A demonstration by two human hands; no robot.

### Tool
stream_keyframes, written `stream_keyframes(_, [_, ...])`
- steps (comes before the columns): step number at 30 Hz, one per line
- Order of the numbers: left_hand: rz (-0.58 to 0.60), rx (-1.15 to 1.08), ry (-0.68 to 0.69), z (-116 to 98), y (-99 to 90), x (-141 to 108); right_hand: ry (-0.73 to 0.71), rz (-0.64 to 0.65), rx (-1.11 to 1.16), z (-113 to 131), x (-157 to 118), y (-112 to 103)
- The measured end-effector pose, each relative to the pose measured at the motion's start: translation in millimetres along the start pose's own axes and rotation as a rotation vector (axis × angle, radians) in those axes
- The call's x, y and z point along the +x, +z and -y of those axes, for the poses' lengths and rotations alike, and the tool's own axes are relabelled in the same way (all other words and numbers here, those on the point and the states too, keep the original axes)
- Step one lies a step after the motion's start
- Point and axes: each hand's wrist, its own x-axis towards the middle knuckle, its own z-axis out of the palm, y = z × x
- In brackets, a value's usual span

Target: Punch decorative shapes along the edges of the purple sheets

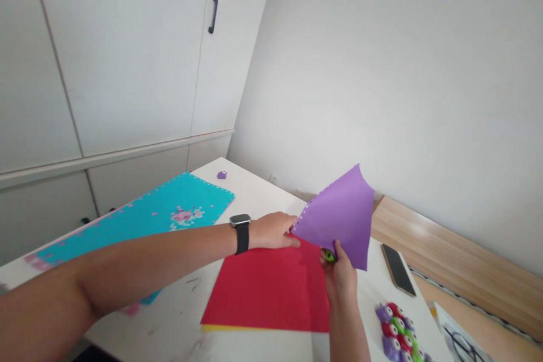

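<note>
Purple paper sheet tilts up over a red sheet. Left hand pinches its left corner; right hand grips a green craft punch at its lower edge. Upper-left edge perforated; right edge appears unpunched. Turquoise sheet carries a punched border.

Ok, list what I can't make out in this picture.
Head view:
- Green tool: partly covered by the right hand.
- Yellow sheet: mostly hidden under the red sheet.
- Colourful cluster: cut off by the bottom edge.
- Whether the left hand grips the purple sheet: too small.
</note>
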Motion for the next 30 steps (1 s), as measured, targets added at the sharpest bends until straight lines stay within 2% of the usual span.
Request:
stream_keyframes(4, [0.106, 0.093, 0.031, 9.3, 25.6, 15.3, 0.03, -0.057, 0.006, -11.3, 22.9, -16.6])
stream_keyframes(8, [0.156, 0.169, 0.029, 9.6, 40.4, 34.5, 0.116, -0.096, -0.036, -29.5, 38.9, -25.9])
stream_keyframes(14, [0.183, 0.272, -0.015, 4.5, 47.5, 49.3, 0.214, -0.141, -0.088, -40.8, 50.9, -34.5])
stream_keyframes(21, [0.244, 0.334, -0.041, -11.6, 50.7, 43.0, 0.236, -0.183, -0.089, -40.9, 53.0, -30.8])
stream_keyframes(25, [0.274, 0.304, -0.081, -6.5, 32.9, 28.6, 0.241, -0.19, -0.074, -36.9, 49.0, -26.9])
stream_keyframes(27, [0.286, 0.281, -0.115, 8.2, 11.8, 15.3, 0.228, -0.18, -0.067, -31.8, 45.2, -24.3])
stream_keyframes(30, [0.298, 0.263, -0.201, 44.8, -33.5, -14.7, 0.199, -0.118, -0.05, -22.1, 35.5, -17.3])
